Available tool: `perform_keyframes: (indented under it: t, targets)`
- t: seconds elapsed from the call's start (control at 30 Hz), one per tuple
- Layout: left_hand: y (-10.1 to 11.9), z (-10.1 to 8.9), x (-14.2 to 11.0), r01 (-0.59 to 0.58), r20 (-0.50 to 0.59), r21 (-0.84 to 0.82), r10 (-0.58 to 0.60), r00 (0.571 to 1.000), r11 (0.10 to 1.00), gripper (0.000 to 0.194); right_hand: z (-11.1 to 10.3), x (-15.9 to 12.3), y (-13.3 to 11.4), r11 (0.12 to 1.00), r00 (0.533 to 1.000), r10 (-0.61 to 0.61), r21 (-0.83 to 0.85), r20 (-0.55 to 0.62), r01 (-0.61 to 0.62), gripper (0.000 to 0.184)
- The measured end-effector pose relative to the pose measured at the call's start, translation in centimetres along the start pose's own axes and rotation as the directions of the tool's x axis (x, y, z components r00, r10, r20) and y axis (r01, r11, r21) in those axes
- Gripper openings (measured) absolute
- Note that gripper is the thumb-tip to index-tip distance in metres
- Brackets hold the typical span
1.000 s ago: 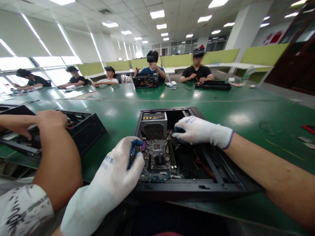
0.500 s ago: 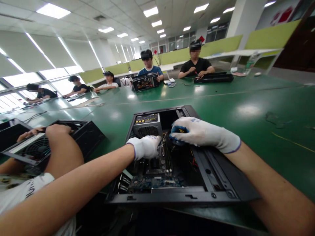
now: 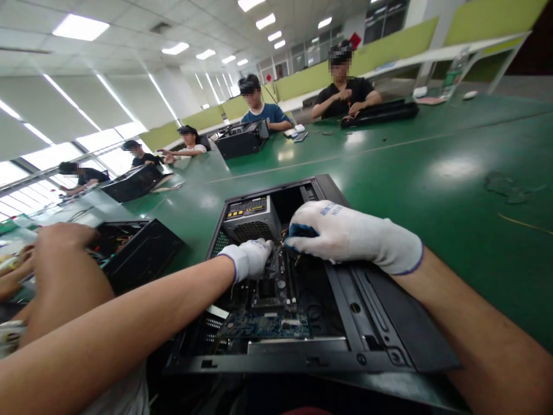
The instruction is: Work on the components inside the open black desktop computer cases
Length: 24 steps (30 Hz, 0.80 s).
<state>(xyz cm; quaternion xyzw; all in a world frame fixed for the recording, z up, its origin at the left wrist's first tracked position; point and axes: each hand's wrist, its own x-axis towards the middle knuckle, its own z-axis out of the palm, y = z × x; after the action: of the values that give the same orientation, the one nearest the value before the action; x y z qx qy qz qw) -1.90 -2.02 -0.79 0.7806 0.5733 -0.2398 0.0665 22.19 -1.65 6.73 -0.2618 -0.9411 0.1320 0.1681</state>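
An open black computer case (image 3: pixel 259 362) lies on its side before me, its inside facing up. Over the upper part of the motherboard (image 3: pixel 270 288), by the power supply (image 3: pixel 250 222), is my left hand (image 3: pixel 250 258), white-gloved with curled fingers; what its fingertips pinch, if anything, is hidden. My right hand (image 3: pixel 332 233), also gloved, bends thumb and fingers around a dark round part inside the case, right of the power supply. Blue shows between thumb and fingers; I cannot tell whether it is the part or the glove's palm. A blue circuit board (image 3: pixel 268 325) sits near the case's front edge.
Left of me, a co-worker's bare arm (image 3: pixel 69 271) reaches beside another open black case (image 3: pixel 142 251). Several people sit farther along the green table (image 3: pixel 389 167), some with cases. A thin yellow strip (image 3: pixel 525 223) lies at the right.
The view has shifted and tilted a little. My right hand has turned slightly over the dark part, which shows less now. My left hand stays by the power supply. The neighbour's case stands differently.
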Motion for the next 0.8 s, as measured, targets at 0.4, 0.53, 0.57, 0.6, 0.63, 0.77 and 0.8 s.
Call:
perform_keyframes:
  t: [0.4, 0.53, 0.57, 0.6, 0.63, 0.77, 0.8]
  targets:
    - [-0.22, -0.22, 0.34, -0.020, -0.042, -0.024, 0.019, 0.999, 1.000, 0.045, -0.05, -0.04, -0.33, 0.998, 1.000, 0.016, -0.055, 0.010, -0.015, 0.036]
    - [-0.16, -0.34, 0.28, -0.004, -0.024, -0.010, 0.004, 1.000, 1.000, 0.041, -0.02, -0.01, -0.32, 0.998, 1.000, 0.015, -0.066, 0.016, -0.014, 0.036]
    - [-0.16, -0.36, 0.27, 0.001, -0.016, -0.006, -0.001, 1.000, 1.000, 0.040, 0.00, 0.00, -0.30, 0.998, 1.000, 0.013, -0.067, 0.015, -0.012, 0.036]
    - [-0.17, -0.38, 0.26, 0.004, -0.009, -0.002, -0.004, 1.000, 1.000, 0.038, 0.03, 0.01, -0.28, 0.998, 1.000, 0.013, -0.067, 0.012, -0.012, 0.036]
    - [-0.17, -0.40, 0.25, 0.006, -0.004, 0.001, -0.006, 1.000, 1.000, 0.037, 0.06, 0.02, -0.27, 0.998, 1.000, 0.011, -0.067, 0.009, -0.010, 0.036]
    - [-0.20, -0.43, 0.16, 0.005, -0.003, 0.006, -0.005, 1.000, 1.000, 0.039, 0.07, 0.02, -0.30, 0.997, 1.000, 0.008, -0.072, 0.007, -0.008, 0.037]
    - [-0.21, -0.44, 0.15, 0.006, -0.005, 0.006, -0.006, 1.000, 1.000, 0.039, 0.05, 0.01, -0.33, 0.997, 1.000, 0.010, -0.073, 0.010, -0.009, 0.037]
